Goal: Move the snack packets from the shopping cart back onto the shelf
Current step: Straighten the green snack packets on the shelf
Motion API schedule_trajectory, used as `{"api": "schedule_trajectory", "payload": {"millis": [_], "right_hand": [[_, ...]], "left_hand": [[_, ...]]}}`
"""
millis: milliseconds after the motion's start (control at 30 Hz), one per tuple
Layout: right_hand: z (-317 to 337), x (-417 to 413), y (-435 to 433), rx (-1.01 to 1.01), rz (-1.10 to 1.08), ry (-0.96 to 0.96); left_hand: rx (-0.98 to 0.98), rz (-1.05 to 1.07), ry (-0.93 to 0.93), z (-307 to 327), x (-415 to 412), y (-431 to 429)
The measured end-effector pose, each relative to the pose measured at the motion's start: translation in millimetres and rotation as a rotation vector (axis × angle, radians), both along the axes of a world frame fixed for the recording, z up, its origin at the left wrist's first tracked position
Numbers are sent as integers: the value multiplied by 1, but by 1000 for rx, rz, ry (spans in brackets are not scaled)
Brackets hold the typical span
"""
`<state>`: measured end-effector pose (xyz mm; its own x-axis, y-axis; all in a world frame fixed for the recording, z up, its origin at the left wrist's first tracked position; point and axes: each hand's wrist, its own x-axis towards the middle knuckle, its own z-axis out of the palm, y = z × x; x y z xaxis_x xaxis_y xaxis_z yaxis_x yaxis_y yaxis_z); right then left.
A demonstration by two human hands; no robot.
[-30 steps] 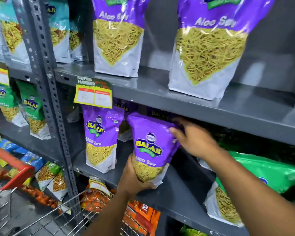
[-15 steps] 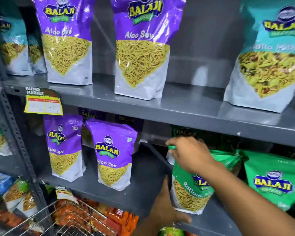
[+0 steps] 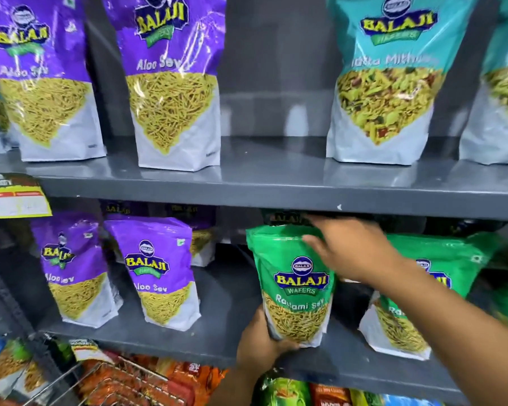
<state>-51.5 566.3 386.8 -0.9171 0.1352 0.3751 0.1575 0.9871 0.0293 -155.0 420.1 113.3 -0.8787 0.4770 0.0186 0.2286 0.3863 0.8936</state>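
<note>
Middle shelf [image 3: 276,190], upper tier: two large purple Aloo Sev packets [image 3: 173,83] are standing upright at left, and teal mixture packets [image 3: 384,83] are standing at right, with a bare gap between the two groups.

Lower shelf [image 3: 226,294], the tier being stocked: two small purple Aloo Sev packets [image 3: 159,271] are standing at the front left, more purple ones showing dimly behind them. The green Ratlami Sev packet [image 3: 296,282] is being set upright near the shelf's front edge, just beside a second green packet [image 3: 440,276] that is leaning at its right.

Left hand [image 3: 261,344]: is cupping the green packet's bottom left corner from below, fingers closed round it.

Right hand [image 3: 349,250]: is lying with fingers spread over the packet's upper right edge, steadying rather than gripping; blur is hiding whether any finger is curling behind the top.

Shopping cart [image 3: 123,385]: only a wire corner is showing at lower left; orange and red packets are visible around it, though whether they are lying in the cart or on the bottom shelf cannot be told.

Progress, as judged: several packets are already standing shelved, this one is nearly placed and not yet let go, and the count left in the cart is hidden.
</note>
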Motion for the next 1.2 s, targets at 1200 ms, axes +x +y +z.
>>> {"api": "schedule_trajectory", "payload": {"millis": [1200], "right_hand": [[-14,80,127,-36,-87,256]], "left_hand": [[36,-191,-90,34,99,168]]}}
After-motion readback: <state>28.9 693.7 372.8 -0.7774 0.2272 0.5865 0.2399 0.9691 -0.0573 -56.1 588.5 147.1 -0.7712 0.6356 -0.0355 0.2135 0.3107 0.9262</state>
